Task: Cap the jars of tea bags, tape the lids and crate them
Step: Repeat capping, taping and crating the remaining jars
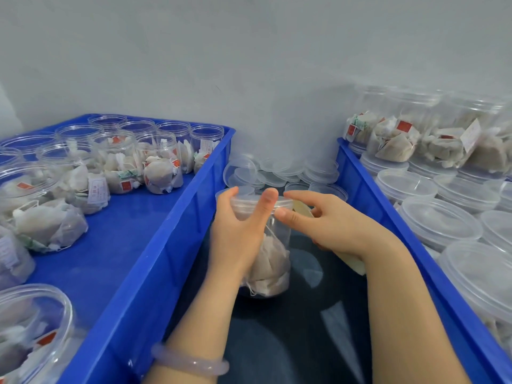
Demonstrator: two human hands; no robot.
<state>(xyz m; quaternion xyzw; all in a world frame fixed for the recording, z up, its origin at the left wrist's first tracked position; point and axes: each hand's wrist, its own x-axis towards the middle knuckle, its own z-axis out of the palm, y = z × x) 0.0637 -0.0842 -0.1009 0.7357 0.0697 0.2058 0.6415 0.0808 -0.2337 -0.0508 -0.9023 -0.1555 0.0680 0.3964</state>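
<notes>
Dark counter (304,342) carried the tea-bag jar (277,245) upright, long axis vertical, lid (285,202) on top, the left hand (235,234) gripping it and the right hand (338,225) holding a likely tape roll (353,263) at its rim; taping seemed in hand, with open jars (155,156) left of it uncapped and capped jars (440,220) right of it crated.

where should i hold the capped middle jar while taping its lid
Grip the jar round its upper wall from the left, where the left hand holds it. It stands upright, and that leaves the lid seam free for the right hand and its tape roll.
</notes>
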